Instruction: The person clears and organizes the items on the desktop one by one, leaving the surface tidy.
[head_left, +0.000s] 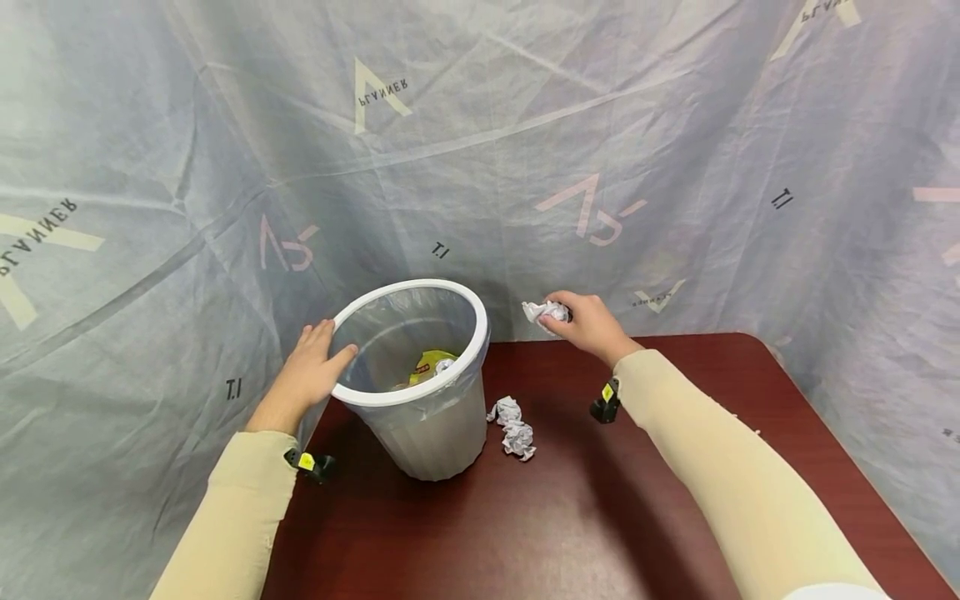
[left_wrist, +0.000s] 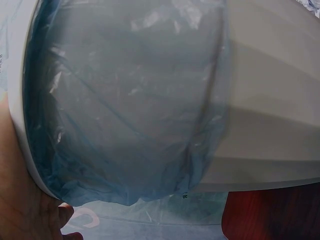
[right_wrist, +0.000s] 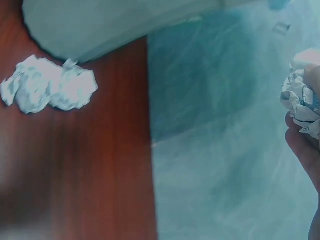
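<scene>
A light grey trash can [head_left: 442, 433] with a white rim and a clear bluish liner [left_wrist: 135, 110] stands tilted a little on the table. My left hand [head_left: 306, 371] grips its rim at the left side, the thumb lying over the edge. Inside the can are a yellow wrapper [head_left: 429, 365] and a piece of white paper. To the right of the can, my right hand [head_left: 588, 323] pinches a crumpled paper ball [head_left: 546, 312] above the table's back edge. Two more paper balls [head_left: 512, 427] lie touching each other beside the can's base; they also show in the right wrist view.
The dark red table [head_left: 555, 517] extends to the right and toward me. Grey printed cloth [head_left: 480, 167] hangs behind the table and on both sides. Small pale scraps [head_left: 757, 432] lie near the right forearm.
</scene>
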